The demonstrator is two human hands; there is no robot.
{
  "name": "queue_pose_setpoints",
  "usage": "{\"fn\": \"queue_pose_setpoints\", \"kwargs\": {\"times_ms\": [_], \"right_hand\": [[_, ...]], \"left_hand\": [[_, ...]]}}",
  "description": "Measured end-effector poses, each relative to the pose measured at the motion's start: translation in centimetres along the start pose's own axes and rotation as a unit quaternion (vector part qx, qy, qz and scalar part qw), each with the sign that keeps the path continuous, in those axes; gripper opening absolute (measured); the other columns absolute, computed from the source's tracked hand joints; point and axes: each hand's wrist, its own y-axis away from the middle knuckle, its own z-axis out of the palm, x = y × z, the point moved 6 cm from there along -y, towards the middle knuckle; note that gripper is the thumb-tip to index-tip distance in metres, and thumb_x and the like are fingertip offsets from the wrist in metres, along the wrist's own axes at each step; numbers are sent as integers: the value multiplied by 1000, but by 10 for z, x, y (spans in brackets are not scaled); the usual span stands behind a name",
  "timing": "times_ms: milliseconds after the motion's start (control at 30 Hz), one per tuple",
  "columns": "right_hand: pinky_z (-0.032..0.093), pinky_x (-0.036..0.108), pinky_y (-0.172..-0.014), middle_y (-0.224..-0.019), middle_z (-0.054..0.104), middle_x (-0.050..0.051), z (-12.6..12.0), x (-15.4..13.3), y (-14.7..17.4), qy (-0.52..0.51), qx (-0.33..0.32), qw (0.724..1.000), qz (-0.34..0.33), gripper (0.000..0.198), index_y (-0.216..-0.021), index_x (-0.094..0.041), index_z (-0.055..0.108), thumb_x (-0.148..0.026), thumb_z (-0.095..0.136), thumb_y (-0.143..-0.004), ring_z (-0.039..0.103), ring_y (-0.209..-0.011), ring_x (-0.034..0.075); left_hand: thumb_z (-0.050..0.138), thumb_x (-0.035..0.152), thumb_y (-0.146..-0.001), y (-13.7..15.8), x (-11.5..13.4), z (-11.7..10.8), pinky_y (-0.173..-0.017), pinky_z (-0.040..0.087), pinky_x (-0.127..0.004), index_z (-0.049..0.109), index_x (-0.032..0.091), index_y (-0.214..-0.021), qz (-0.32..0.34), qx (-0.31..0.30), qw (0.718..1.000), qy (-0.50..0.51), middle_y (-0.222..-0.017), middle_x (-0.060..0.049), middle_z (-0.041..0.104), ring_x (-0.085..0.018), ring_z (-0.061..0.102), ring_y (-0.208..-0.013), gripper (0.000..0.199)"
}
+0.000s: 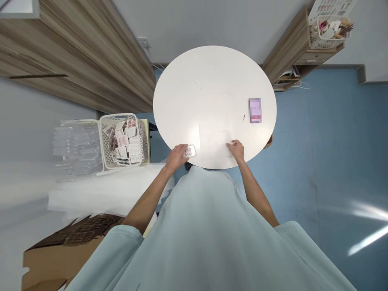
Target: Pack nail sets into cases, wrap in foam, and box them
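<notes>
At the near left edge of the white oval table [178,81], my left hand [177,157] is closed on a small clear pack [190,151] with rows of small pinkish pieces in it. A thin see-through plastic sheet or bag [214,141] lies flat in front of me; its outline is faint. My right hand [237,150] is at the right edge of this plastic, thumb and fingers curled together on it. Farther right on the table is a purple and pink item [255,110], blurred out. Close to it lies a small dark thing [244,117].
To the left stands a white basket [144,141] full of small cards and packs. Stacked clear plastic packaging [77,147] sits beside it, with white sheeting [106,194] and a cardboard box [60,258] nearer me. A wooden cabinet [287,44] is at the back right.
</notes>
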Motion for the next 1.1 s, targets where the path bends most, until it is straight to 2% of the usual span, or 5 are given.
{"fn": "queue_pose_setpoints", "kwargs": {"times_ms": [200,367,667,900,1100], "right_hand": [[53,34,-85,-93,78,4,-7,23,17,-20,0,1000,20,36,-111,-22,70,-46,74,-84,74,-91,24],[54,33,-86,-92,79,2,-9,35,28,-31,-4,999,29,28,-104,-23,72,-44,73,-85,75,-87,22],[55,34,-87,-86,80,3,-13,37,42,-70,-20,997,38,17,-89,-22,74,-35,65,-88,76,-82,21],[56,36,-87,-96,79,4,-7,-1,63,-80,-53,993,-63,21,-91,-23,71,-41,62,-94,72,-92,23],[56,34,-88,-107,74,5,25,-50,75,-45,-118,977,-172,15,-95,-23,73,-33,63,-97,70,-97,20]], "left_hand": [[75,29,-84,-13,38,4,-120,43,-53,51,19,-156,29,32,998,55,-155,-16,56,-40,49,-143,76],[72,25,-85,-34,76,26,-118,44,-54,53,19,-154,89,-5,994,69,-156,-16,56,-41,50,-143,72],[68,21,-89,-51,80,58,-113,52,-49,49,21,-156,101,-34,994,-38,-159,-13,54,-35,50,-143,69],[69,21,-89,-47,77,60,-117,50,-50,44,23,-159,116,-34,992,-25,-163,-12,50,-35,47,-148,75],[62,39,-100,-40,72,55,-122,45,-47,49,22,-156,60,5,996,61,-163,-13,51,-31,49,-149,60]]}}
